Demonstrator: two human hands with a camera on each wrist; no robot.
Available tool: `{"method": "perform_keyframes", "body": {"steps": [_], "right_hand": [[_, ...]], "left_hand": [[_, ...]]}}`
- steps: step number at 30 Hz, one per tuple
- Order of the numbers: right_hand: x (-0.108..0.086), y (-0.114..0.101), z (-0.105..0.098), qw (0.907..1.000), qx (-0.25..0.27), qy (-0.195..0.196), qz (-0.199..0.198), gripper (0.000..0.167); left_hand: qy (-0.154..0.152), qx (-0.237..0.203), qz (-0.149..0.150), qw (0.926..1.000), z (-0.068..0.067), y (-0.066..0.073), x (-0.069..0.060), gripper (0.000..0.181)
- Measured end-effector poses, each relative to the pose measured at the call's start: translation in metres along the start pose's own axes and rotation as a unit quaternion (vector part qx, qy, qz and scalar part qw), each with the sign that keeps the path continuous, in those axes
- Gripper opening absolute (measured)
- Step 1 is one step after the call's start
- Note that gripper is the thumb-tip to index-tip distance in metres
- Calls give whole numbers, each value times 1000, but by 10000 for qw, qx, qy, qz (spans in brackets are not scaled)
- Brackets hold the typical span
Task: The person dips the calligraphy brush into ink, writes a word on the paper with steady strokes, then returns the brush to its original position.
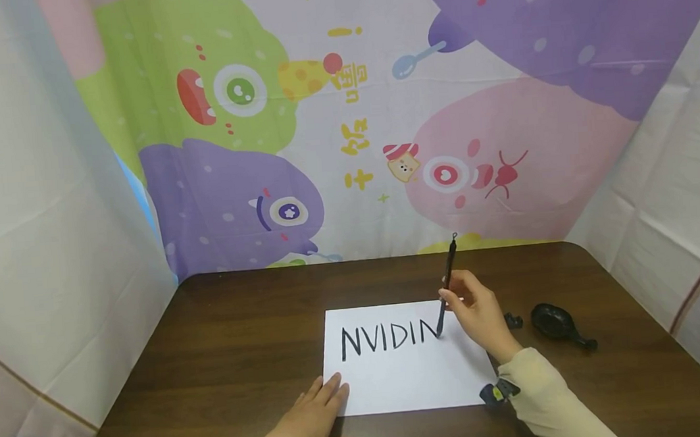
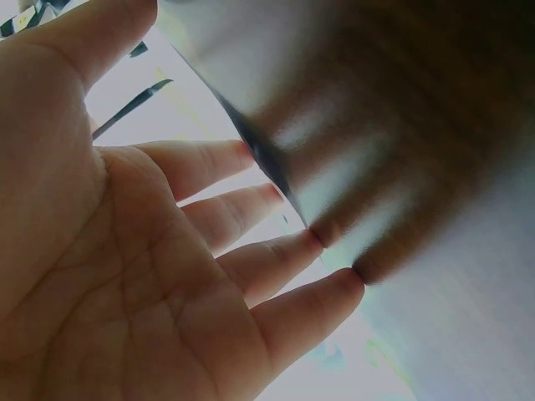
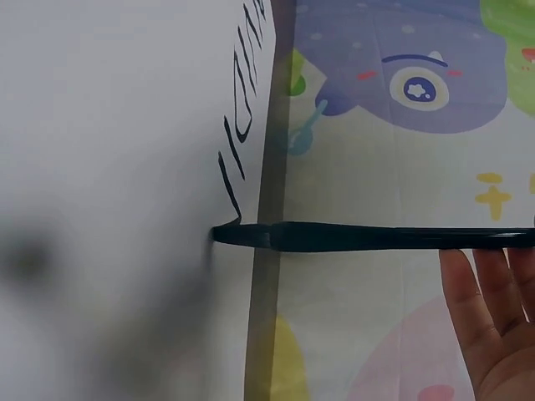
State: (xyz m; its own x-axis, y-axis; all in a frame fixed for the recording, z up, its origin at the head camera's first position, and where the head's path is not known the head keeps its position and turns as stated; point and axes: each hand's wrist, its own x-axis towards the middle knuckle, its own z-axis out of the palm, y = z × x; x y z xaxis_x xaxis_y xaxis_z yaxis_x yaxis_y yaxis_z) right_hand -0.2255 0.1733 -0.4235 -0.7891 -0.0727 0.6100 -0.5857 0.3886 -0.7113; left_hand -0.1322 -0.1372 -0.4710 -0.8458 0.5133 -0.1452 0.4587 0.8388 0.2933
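My right hand (image 1: 478,314) pinches a black writing brush (image 1: 450,260) with a small loop at its top end. The brush stands nearly upright, and its dark tip meets the white paper (image 1: 410,383) at the end of a row of black letters (image 1: 389,339) reading about "NVIDIN". In the right wrist view the brush (image 3: 334,237) touches the paper at the foot of a slanting stroke; the fingers (image 3: 472,309) are partly cut off by the frame. My left hand (image 1: 309,414) lies with fingers spread, its fingertips on the paper's left edge. In the left wrist view its palm (image 2: 142,267) shows.
Right of the paper on the brown table (image 1: 225,349) sits a black spoon-shaped dish (image 1: 553,321). A small black piece (image 1: 513,321) lies between it and my right hand, partly hidden. Behind the table hangs a cartoon-printed curtain (image 1: 375,223); pale curtains (image 1: 656,156) flank the sides.
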Motion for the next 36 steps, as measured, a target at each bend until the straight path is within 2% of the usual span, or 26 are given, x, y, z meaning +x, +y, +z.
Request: {"method": "perform_keyframes", "body": {"steps": [13, 17, 25, 36], "right_hand": [[-1, -4, -5, 9995, -305, -74, -9, 22], [3, -5, -5, 9998, -157, 107, -53, 21], [8, -3, 1, 9980, 484, 350, -183, 19], [7, -2, 8, 9980, 543, 274, -180, 19]], "left_hand": [[-47, -34, -50, 10000, 0, -1, 0, 84], [-45, -32, -62, 10000, 1, -1, 0, 84], [1, -27, -23, 10000, 0, 1, -1, 85], [-25, -1, -80, 10000, 0, 1, -1, 84]]}}
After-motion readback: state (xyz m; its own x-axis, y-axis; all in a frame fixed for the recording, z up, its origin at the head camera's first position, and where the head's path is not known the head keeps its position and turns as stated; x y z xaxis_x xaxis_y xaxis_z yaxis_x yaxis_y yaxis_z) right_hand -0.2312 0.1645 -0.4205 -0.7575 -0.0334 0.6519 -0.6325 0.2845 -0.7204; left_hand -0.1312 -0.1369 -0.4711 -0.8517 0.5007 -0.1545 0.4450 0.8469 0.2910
